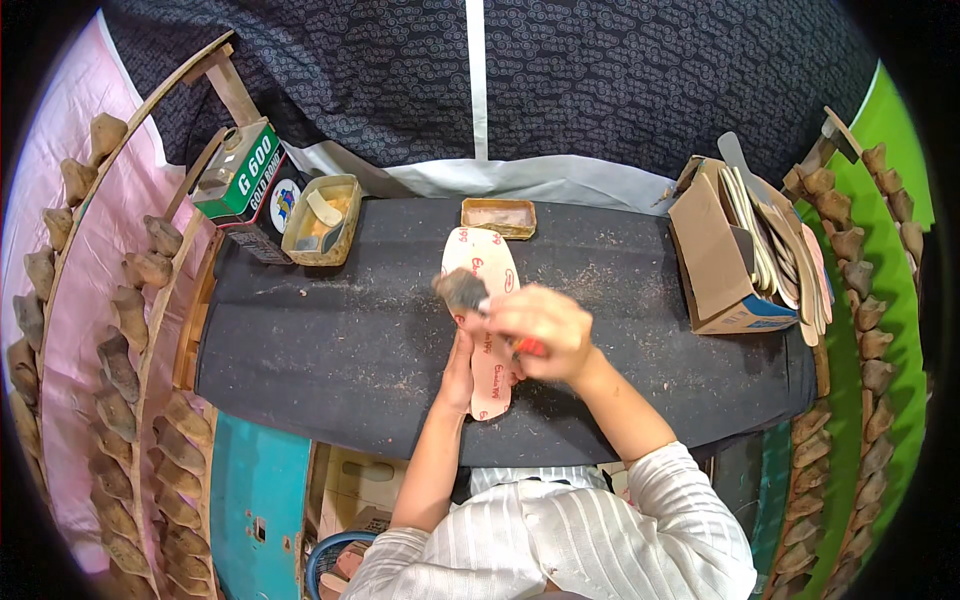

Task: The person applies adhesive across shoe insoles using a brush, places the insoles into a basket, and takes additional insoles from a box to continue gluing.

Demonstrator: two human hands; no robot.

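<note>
A pale pink insole-shaped piece with red print lies lengthwise at the middle of the dark cloth-covered table. My left hand grips its lower left edge, the thumb along the side. Closed around a tool, my right hand is above the piece's middle. The tool's dark, brownish head is smeared by motion over the upper part of the piece, so its kind cannot be made out. A red handle end shows below my right fist. Whether the head touches the piece is unclear.
Beyond the piece sits a shallow tray. At far left stand a green metal can and a tub holding flat pieces. A cardboard box of sole-shaped pieces is at right. Racks of shoe lasts flank the table, which bears scattered shavings.
</note>
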